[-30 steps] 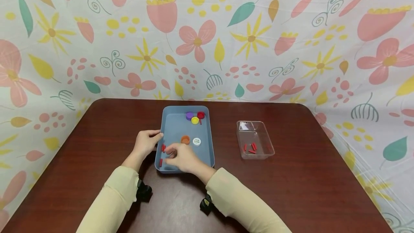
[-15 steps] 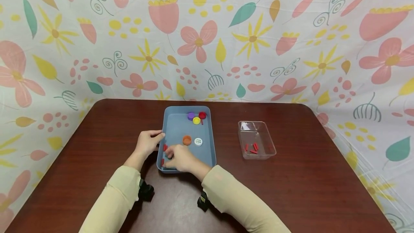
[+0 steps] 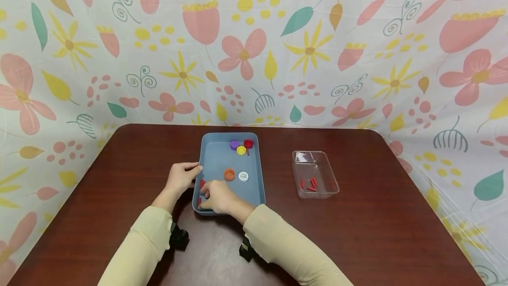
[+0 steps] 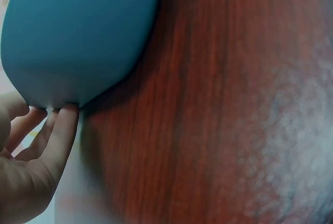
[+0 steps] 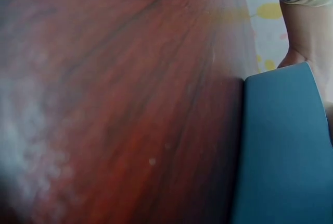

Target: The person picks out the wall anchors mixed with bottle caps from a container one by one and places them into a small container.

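A blue-grey tray (image 3: 217, 157) lies on the table. My left hand (image 3: 181, 178) grips its left rim, and the left wrist view shows fingers (image 4: 63, 135) against the tray's side wall (image 4: 78, 41). My right hand (image 3: 220, 197) reaches into the tray's near left corner, bent fingers and thumb down among small red sticks (image 3: 199, 201). Whether it pinches one is hidden in the head view; the right wrist view shows only the tray's outer wall (image 5: 281, 151) in front of that work. An orange cap (image 3: 229, 174) and a white patterned cap (image 3: 243, 176) lie just beyond this hand.
At the tray's far right lie a purple cap (image 3: 234, 145), a yellow cap (image 3: 241, 150), a red cap (image 3: 248, 144) and another red stick (image 3: 248, 152). A clear plastic box (image 3: 322, 169) with several red sticks (image 3: 314, 182) stands to the right on the brown table (image 3: 369, 215).
My right hand has lowered and drawn slightly nearer the tray's near left corner, with the fingers closer to the lower red stick. The left hand keeps its hold on the rim.
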A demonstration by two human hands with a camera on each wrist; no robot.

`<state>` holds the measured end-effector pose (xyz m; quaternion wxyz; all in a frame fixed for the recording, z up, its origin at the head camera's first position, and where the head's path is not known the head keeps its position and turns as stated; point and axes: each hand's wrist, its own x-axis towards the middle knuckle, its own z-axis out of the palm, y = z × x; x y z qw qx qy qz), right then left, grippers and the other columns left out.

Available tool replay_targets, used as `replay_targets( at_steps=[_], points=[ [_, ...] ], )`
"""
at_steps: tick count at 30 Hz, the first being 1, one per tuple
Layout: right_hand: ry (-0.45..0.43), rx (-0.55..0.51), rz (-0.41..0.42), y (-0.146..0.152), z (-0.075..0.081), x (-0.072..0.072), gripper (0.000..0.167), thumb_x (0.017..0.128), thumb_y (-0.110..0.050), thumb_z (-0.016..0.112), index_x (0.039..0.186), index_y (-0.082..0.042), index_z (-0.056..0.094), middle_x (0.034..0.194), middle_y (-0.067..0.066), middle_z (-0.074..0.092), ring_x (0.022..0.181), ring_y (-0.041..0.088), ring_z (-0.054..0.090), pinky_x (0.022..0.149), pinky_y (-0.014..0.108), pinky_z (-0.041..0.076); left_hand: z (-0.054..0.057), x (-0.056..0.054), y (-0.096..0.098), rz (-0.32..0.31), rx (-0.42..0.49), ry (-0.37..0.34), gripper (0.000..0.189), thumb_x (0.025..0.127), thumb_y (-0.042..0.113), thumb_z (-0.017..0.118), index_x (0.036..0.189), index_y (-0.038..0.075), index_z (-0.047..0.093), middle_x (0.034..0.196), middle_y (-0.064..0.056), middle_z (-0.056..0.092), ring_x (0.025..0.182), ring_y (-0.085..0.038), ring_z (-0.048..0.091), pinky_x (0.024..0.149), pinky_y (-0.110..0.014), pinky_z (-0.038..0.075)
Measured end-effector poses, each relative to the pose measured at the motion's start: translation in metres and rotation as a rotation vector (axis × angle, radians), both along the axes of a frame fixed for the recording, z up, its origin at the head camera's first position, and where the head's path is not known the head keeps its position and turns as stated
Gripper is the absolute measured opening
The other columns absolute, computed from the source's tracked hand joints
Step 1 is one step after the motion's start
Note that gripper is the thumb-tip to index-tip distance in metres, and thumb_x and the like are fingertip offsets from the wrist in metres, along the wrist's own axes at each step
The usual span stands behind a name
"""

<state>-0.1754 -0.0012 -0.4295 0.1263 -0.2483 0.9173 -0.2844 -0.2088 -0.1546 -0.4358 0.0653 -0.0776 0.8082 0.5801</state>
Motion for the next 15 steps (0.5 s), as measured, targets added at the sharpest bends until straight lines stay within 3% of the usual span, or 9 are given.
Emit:
replay_targets(
  at_steps=[9, 15],
  points=[
    [0.013, 0.004, -0.001, -0.0025, -0.0010, -0.0012, 0.026, 0.076, -0.022, 0.079, 0.096, -0.008, 0.073, 0.083, 0.001, 0.071, 0.076, 0.007, 0.063, 0.063, 0.014, 0.049, 0.0013, 0.0007, -0.0002, -0.010, -0.018, 0.003, 0.041, 0.095, 0.020, 0.057, 0.131, 0.001, 0.055, 0.131, -0.025, 0.054, 0.107, -0.033, 0.062, 0.075, -0.036, 0.060],
    [0.000, 0.019, -0.002, -0.0024, -0.0006, -0.0002, 0.029, 0.077, -0.022, 0.078, 0.101, -0.008, 0.072, 0.084, 0.001, 0.070, 0.077, 0.008, 0.064, 0.063, 0.015, 0.050, 0.0003, 0.0015, 0.0002, -0.013, -0.015, -0.008, 0.041, 0.096, 0.020, 0.056, 0.132, 0.001, 0.054, 0.133, -0.025, 0.052, 0.108, -0.033, 0.062, 0.076, -0.036, 0.059]
  ],
)
